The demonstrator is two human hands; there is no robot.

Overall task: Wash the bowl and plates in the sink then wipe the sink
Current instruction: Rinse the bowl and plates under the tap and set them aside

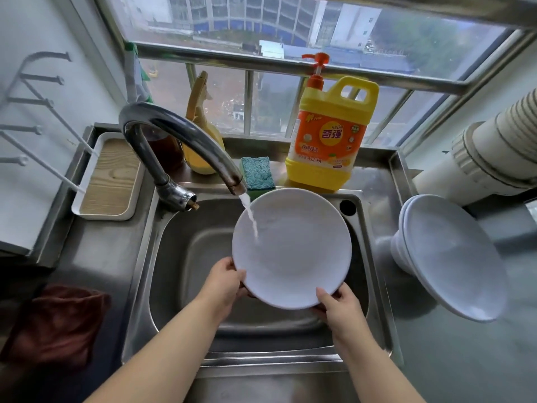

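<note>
Nearest to the camera, the two forearms reach over the front rim of the sink point(136, 274). The left hand point(225, 282) grips the white plate point(292, 248) at its lower left edge, the fingers curled behind it and the thumb on the rim. The right hand point(338, 305) holds the lower right edge in the same way, thumb on the front face. So the plate is held above the basin, tilted up toward the person, between both hands.

The plate is probably stiff and rather light, but it is wet and smooth, so I judge it slippery and easy to break if it falls on the steel. The rim is the best place to hold it, with two hands on opposite sides as now.

It is plain white and round, with a shallow centre, and no dirt is visible on it. Water from the faucet point(180, 141) falls on its upper left part.

Further right, on the counter, a bowl and plate stack point(447, 257) lies upside down. Behind the sink stand a green sponge point(257, 173) and a yellow detergent bottle point(328, 138), before the window.
</note>
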